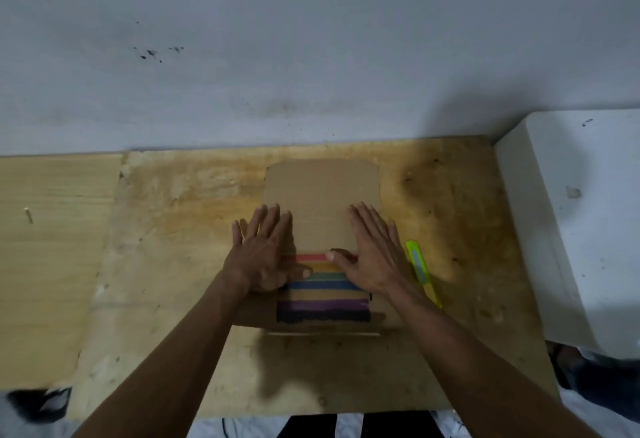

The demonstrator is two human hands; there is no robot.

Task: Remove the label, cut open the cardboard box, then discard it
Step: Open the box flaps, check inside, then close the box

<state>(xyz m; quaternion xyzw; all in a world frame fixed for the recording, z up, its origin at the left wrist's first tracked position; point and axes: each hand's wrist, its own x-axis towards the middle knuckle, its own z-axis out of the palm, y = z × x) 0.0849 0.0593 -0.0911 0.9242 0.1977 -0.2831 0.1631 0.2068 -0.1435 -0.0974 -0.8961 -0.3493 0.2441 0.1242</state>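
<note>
Box: flattened brown cardboard box [320,202] with rainbow stripes, on worn wooden desk [180,230].
Left hand [265,254]: flat, fingers spread, pressing box.
Right hand [372,250]: likewise flat on it.
Cutter: lime-green utility knife [423,273] beside right hand.

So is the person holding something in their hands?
No. Both the left hand and right hand lie flat and open on the cardboard box. The green cutter lies untouched beside it.

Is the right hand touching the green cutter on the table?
Apart. In the head view, the right hand lies flat on the cardboard box, and a strip of bare table shows between it and the green cutter.
</note>
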